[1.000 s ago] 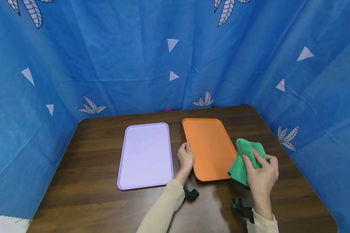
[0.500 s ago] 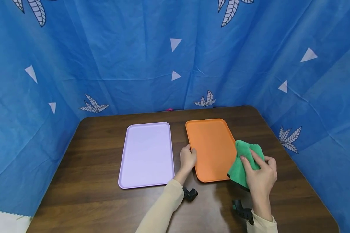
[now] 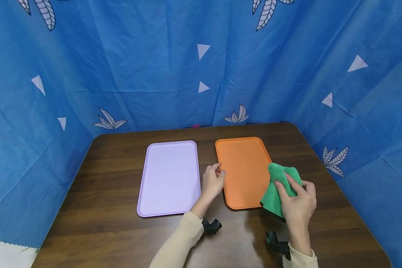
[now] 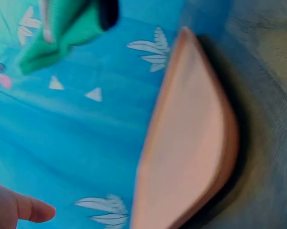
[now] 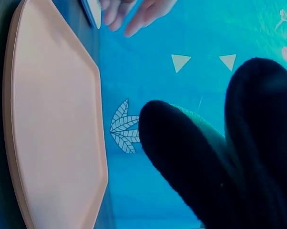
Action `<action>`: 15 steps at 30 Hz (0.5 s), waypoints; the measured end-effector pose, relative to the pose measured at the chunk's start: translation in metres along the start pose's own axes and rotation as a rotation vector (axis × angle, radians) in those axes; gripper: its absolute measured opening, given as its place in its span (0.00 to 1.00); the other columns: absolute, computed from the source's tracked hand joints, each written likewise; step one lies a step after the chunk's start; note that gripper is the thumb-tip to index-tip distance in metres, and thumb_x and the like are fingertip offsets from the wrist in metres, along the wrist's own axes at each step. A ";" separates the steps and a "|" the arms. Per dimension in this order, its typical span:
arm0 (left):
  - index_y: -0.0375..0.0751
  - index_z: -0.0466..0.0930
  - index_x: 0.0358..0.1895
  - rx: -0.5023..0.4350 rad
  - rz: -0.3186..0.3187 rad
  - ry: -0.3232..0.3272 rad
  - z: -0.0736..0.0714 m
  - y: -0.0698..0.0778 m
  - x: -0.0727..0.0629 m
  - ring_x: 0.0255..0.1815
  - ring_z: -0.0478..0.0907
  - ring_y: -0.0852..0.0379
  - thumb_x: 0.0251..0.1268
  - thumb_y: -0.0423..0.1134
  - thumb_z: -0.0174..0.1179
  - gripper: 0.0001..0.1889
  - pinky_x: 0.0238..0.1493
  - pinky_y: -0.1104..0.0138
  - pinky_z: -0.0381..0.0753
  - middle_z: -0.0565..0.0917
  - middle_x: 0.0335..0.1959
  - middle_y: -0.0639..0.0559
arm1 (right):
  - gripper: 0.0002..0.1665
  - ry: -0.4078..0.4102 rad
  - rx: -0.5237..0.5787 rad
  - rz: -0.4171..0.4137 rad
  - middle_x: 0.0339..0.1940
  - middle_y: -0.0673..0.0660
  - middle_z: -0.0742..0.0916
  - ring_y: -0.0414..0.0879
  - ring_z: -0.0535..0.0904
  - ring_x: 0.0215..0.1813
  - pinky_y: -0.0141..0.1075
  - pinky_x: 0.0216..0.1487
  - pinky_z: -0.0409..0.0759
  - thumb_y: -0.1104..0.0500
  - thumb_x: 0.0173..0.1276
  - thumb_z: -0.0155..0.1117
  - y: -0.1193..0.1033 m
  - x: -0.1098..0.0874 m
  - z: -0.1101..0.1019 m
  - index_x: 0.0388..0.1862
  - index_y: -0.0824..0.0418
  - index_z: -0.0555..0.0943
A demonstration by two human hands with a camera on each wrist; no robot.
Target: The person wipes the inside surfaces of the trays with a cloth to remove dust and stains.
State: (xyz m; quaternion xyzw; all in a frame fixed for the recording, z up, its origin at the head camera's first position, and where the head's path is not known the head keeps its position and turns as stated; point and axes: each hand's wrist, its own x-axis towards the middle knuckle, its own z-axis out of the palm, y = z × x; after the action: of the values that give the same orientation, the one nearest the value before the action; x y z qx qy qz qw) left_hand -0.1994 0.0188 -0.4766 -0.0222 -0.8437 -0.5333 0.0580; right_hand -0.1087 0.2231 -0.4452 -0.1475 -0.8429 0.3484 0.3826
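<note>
My left hand (image 3: 213,180) is beside the left edge of the orange tray (image 3: 244,175), fingers loosely bent and holding nothing. In the left wrist view its thumb (image 4: 36,209) shows apart from the tray. My right hand (image 3: 299,201) pinches a folded green cloth (image 3: 276,191) with dark edging between thumb and fingers. The cloth hangs above the table and overlaps the tray's right edge in the head view. Up close in the right wrist view, the cloth (image 5: 181,157) appears as dark folds that hide the right fingers. The tray (image 5: 57,119) lies flat and bare.
A lilac tray (image 3: 170,178) lies on the dark wooden table (image 3: 104,216), left of the orange one. Blue curtains (image 3: 147,67) with leaf and triangle prints hang behind the table and on both sides.
My left hand has let go of the orange tray's left edge and drawn slightly away. The tray has shifted a little to the right. My right hand still holds the cloth nearly in place.
</note>
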 end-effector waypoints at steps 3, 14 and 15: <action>0.30 0.80 0.55 -0.043 0.032 0.001 -0.024 0.004 -0.005 0.40 0.79 0.52 0.65 0.34 0.57 0.17 0.47 0.64 0.76 0.81 0.41 0.44 | 0.23 -0.004 0.008 -0.007 0.39 0.69 0.77 0.46 0.67 0.41 0.45 0.39 0.63 0.65 0.52 0.78 -0.002 -0.001 0.002 0.50 0.66 0.86; 0.30 0.81 0.54 -0.107 0.004 0.231 -0.136 -0.022 -0.010 0.39 0.80 0.55 0.65 0.31 0.56 0.16 0.37 0.73 0.76 0.83 0.42 0.37 | 0.24 -0.005 0.040 -0.039 0.39 0.69 0.78 0.36 0.65 0.41 0.43 0.40 0.64 0.66 0.50 0.79 -0.005 -0.004 0.007 0.48 0.66 0.86; 0.30 0.80 0.55 -0.118 -0.014 0.243 -0.146 -0.028 -0.011 0.38 0.79 0.59 0.66 0.30 0.55 0.16 0.36 0.75 0.76 0.83 0.42 0.36 | 0.24 -0.007 0.043 -0.042 0.39 0.69 0.78 0.35 0.64 0.42 0.43 0.40 0.64 0.66 0.50 0.79 -0.005 -0.004 0.007 0.48 0.66 0.86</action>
State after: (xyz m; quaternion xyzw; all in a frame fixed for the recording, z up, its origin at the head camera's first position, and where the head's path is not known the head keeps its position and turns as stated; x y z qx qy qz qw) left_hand -0.1810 -0.1248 -0.4415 0.0449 -0.7978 -0.5811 0.1545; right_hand -0.1114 0.2138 -0.4473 -0.1205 -0.8393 0.3590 0.3901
